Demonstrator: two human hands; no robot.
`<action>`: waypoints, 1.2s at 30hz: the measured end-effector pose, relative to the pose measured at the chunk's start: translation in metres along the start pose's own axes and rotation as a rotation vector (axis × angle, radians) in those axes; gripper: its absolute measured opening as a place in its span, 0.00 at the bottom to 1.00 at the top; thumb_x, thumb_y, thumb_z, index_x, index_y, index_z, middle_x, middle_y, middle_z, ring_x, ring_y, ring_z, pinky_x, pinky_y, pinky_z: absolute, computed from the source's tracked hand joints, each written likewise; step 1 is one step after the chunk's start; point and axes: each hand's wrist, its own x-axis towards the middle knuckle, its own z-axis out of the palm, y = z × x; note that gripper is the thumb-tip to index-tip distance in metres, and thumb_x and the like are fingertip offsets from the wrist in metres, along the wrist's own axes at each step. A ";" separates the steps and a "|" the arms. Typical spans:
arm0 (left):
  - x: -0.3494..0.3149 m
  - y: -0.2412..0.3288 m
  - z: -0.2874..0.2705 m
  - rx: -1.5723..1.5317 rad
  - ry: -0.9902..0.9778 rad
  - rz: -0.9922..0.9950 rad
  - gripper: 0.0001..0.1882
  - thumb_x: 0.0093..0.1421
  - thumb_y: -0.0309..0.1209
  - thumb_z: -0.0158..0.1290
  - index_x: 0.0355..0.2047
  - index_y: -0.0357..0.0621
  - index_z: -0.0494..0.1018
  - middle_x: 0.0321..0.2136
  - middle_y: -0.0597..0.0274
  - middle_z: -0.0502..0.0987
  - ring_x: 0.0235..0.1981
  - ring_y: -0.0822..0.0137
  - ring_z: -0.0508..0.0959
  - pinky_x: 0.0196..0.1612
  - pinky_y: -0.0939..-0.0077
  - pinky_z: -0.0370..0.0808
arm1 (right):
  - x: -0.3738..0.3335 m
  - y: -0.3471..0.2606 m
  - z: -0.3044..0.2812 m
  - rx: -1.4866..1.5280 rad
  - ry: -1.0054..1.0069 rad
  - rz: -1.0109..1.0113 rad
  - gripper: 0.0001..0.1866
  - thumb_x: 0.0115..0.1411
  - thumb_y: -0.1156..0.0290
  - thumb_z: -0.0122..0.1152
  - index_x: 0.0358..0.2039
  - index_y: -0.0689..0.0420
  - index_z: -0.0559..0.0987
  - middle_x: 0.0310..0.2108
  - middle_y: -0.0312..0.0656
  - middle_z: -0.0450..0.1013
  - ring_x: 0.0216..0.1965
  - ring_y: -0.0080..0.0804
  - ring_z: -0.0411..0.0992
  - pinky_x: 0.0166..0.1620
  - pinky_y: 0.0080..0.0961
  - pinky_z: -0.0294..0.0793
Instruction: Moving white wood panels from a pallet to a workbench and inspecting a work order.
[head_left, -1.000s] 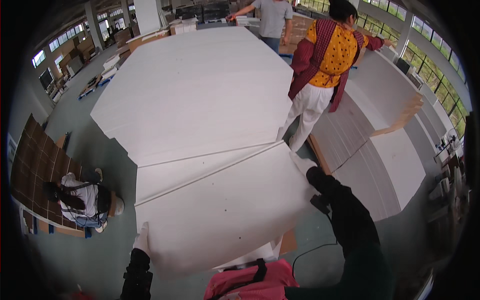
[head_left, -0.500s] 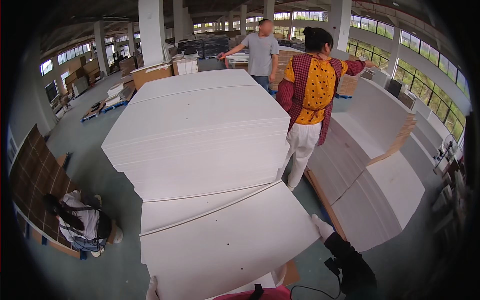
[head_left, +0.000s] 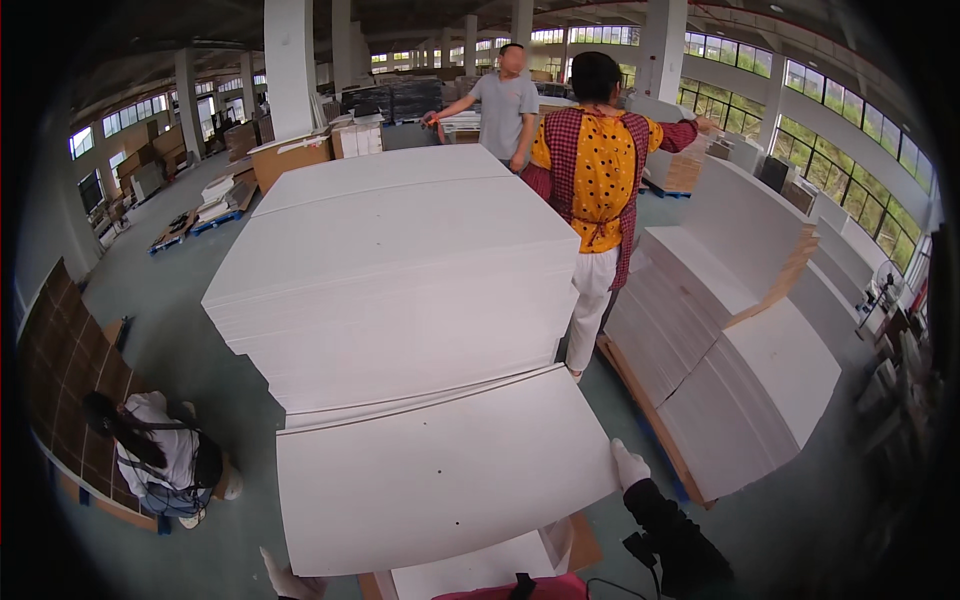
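A white panel (head_left: 440,480) with small dark holes lies before me, its far edge along a tall stack of white panels (head_left: 420,330). My right hand (head_left: 630,465), in a white glove and black sleeve, grips the panel's right edge. Down at the near left corner, my gloved left hand (head_left: 287,578) is closed around the panel edge, partly cut off by the picture's rim. Beneath the panel's near side, another white panel surface (head_left: 480,568) shows beside brown cardboard (head_left: 583,545).
A person in a yellow dotted top (head_left: 600,175) stands right of the stack, arm stretched out. A person in grey (head_left: 503,110) stands beyond. Another crouches left (head_left: 165,455) by a brown panel (head_left: 65,370). More white panels (head_left: 690,350) sit on a pallet at right.
The panel's left side has swung forward, so its far edge sits more square to the stack. My left hand has shifted left. The person in yellow has turned their head away.
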 end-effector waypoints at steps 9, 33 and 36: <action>-0.054 -0.110 0.042 0.326 -0.497 -0.249 0.20 0.64 0.42 0.44 0.52 0.45 0.66 0.49 0.60 0.72 0.47 0.59 0.74 0.47 0.59 0.76 | -0.193 -0.170 -0.089 0.347 -0.708 -1.368 0.18 0.64 0.64 0.49 0.41 0.67 0.76 0.40 0.52 0.74 0.36 0.38 0.75 0.41 0.31 0.73; -0.026 -0.132 0.130 -0.046 -0.332 -0.409 0.21 0.63 0.47 0.44 0.46 0.45 0.70 0.37 0.61 0.76 0.32 0.64 0.75 0.23 0.80 0.77 | -0.058 -0.140 -0.173 1.298 -0.072 -0.604 0.26 0.62 0.64 0.50 0.58 0.53 0.55 0.46 0.46 0.62 0.36 0.40 0.73 0.36 0.30 0.77; -0.046 -0.129 0.140 -0.047 -0.224 -0.495 0.16 0.63 0.45 0.46 0.40 0.47 0.72 0.31 0.64 0.78 0.25 0.66 0.76 0.19 0.79 0.76 | -0.033 -0.109 -0.183 1.356 0.021 -0.440 0.41 0.58 0.74 0.49 0.65 0.41 0.39 0.51 0.53 0.59 0.42 0.43 0.71 0.40 0.35 0.77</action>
